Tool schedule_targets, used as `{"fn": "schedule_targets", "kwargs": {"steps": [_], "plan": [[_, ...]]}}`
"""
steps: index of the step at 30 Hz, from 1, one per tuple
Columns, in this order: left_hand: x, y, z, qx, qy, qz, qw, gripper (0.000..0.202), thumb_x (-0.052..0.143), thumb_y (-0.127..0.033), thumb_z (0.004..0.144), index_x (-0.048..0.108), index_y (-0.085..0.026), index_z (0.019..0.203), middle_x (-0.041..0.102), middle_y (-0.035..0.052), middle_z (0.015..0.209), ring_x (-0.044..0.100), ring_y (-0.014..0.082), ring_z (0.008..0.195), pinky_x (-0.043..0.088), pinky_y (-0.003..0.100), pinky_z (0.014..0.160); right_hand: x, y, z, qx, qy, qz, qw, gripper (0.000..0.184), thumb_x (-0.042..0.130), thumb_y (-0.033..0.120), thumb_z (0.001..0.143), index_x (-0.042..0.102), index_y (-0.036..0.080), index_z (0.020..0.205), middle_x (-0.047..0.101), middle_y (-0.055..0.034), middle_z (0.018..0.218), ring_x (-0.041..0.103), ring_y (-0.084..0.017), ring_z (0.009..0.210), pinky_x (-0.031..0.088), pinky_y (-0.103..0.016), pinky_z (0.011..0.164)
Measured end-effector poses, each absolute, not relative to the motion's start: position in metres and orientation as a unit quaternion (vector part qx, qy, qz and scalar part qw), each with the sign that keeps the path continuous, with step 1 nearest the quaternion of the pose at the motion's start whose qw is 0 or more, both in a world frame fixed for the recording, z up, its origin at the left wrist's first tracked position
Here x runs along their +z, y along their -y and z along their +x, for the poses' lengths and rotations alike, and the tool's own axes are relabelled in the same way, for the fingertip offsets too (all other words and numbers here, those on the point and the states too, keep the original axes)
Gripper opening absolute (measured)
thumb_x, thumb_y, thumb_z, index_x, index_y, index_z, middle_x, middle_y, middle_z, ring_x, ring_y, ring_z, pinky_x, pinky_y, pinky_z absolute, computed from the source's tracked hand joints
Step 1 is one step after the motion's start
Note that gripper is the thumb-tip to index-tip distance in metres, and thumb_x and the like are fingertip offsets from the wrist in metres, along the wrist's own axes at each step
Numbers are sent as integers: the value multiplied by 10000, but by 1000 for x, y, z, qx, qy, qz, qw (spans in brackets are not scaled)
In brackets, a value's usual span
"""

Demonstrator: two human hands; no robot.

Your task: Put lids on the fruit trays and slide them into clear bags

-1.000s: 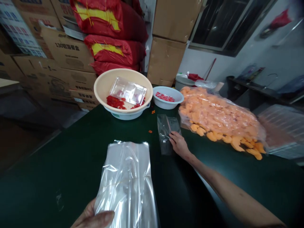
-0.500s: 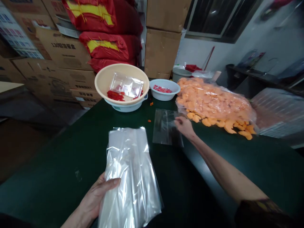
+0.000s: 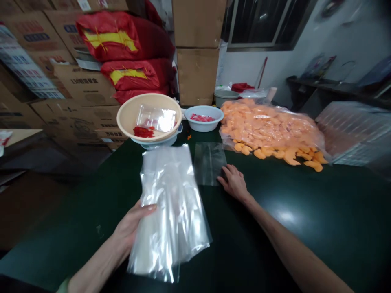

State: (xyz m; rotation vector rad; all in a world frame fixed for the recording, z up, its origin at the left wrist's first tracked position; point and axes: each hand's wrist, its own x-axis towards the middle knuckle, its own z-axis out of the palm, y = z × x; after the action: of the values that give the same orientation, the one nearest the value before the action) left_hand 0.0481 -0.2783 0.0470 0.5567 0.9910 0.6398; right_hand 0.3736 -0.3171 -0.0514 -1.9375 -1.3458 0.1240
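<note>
My left hand (image 3: pixel 131 228) grips a thick stack of clear plastic bags (image 3: pixel 169 203) from the left side, thumb on top, holding it just above the dark green table (image 3: pixel 290 211). My right hand (image 3: pixel 233 181) lies flat on the table with fingers stretched out, its fingertips on the near right corner of a single clear bag (image 3: pixel 209 162) spread flat. Beyond that bag lies a large clear sack of orange pieces (image 3: pixel 269 126), with some pieces spilled at its near edge.
A beige basin (image 3: pixel 128 114) holds red bits and a clear tray (image 3: pixel 155 119). A small white bowl (image 3: pixel 204 123) with red bits stands beside it. Cardboard boxes (image 3: pixel 197 75) and red sacks (image 3: pixel 131 73) are stacked behind. Stacked clear trays (image 3: pixel 354 130) sit at the right.
My right hand has let the single bag down flat and now rests open on its corner. My left hand has brought the bag stack up and forward.
</note>
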Motion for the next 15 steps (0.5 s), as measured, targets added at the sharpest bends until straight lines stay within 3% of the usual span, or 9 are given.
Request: {"fn": "schedule_targets", "kwargs": {"steps": [6, 8, 11, 15], "plan": [[62, 221, 167, 254, -257, 396, 844, 570, 684, -69, 581, 572, -157, 1132, 675, 86, 991, 650, 268, 871, 500, 433, 858, -49, 325, 388, 64, 390, -740, 544, 489, 291, 427, 879, 545, 95, 1132, 619, -178, 1081, 585, -256, 1007, 444, -426, 890], [49, 200, 200, 224, -283, 466, 808, 467, 678, -106, 591, 596, -109, 1052, 676, 109, 956, 647, 267, 869, 507, 425, 839, -49, 328, 392, 74, 346, -728, 587, 517, 247, 452, 892, 522, 97, 1148, 629, -168, 1053, 610, -237, 959, 487, -396, 825], [23, 174, 229, 169, -395, 524, 735, 342, 688, -60, 510, 609, -42, 843, 670, 121, 748, 652, 275, 731, 530, 458, 750, -51, 326, 395, 98, 319, -707, 623, 516, 254, 469, 887, 522, 101, 1129, 628, -166, 1048, 631, -215, 918, 521, -360, 752], [8, 156, 235, 144, -443, 556, 688, 295, 686, -18, 458, 597, -54, 737, 643, 78, 645, 649, 257, 677, 545, 419, 689, -58, 321, 396, 110, 331, -698, 626, 466, 358, 473, 843, 555, 102, 1045, 640, -158, 988, 643, -200, 843, 529, -358, 733]]}}
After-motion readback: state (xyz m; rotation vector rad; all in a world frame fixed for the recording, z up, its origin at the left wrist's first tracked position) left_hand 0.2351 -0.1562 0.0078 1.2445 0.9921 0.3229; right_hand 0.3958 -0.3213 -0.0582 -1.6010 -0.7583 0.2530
